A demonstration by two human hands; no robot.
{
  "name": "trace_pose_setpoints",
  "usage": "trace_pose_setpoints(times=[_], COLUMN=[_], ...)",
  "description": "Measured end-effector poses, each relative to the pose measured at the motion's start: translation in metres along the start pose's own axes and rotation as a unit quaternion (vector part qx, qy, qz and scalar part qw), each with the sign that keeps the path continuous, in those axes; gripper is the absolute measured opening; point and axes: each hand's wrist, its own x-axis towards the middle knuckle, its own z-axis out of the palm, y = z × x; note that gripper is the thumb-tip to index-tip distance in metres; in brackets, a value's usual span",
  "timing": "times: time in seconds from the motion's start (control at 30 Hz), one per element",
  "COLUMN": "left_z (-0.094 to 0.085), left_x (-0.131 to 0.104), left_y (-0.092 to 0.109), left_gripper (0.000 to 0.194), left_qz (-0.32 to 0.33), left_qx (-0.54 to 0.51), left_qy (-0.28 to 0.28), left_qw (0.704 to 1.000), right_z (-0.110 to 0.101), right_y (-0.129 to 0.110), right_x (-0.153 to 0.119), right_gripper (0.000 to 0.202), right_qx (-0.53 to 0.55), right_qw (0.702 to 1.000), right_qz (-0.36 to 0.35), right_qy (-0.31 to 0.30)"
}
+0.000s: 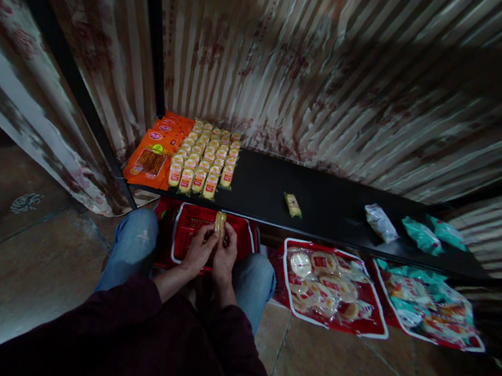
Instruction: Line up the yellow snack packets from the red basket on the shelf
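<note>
Both of my hands hold one small yellow wrapped snack cake (220, 222) above a red basket (181, 237) between my knees. My left hand (200, 249) grips its left side, and my right hand (226, 250) grips its right side. Just beyond, on the black shelf (261, 183), stand several rows of similar wrapped snack cakes (198, 180) with red and white labels. A single snack cake (293, 205) lies apart to the right of them. My hands hide part of the basket's inside.
Orange snack packs (152, 154) lie at the shelf's left end. A silvery packet (381, 223) and green packets (422, 236) lie toward the right. Below stand a basket of round wrapped snacks (287, 253) and a basket of green packets (478, 348). Pleated curtains (278, 57) hang behind.
</note>
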Motion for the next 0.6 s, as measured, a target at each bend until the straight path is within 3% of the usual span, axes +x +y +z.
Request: trace_pose_setpoints(times=[0.2,0.4,0.6], left_z=[0.003,0.000,-0.005], left_x=[0.005,0.013,0.015], left_y=[-0.002,-0.004,-0.009], left_gripper=[0.020,0.021,0.020], left_qz=[-0.035,-0.087,-0.118], left_qx=[-0.044,-0.090,-0.125], left_qy=[0.026,0.052,0.041], left_qw=[0.998,0.991,0.984], right_z=[0.000,0.004,-0.001], right_y=[0.006,-0.003,0.009], right_x=[-0.003,-0.015,-0.014], right_gripper=[0.035,0.041,0.042], right_qx=[-0.095,-0.113,-0.065], right_qw=[0.993,0.991,0.996], right_qz=[-0.073,-0.065,-0.045], right_qy=[0.000,-0.035,-0.043])
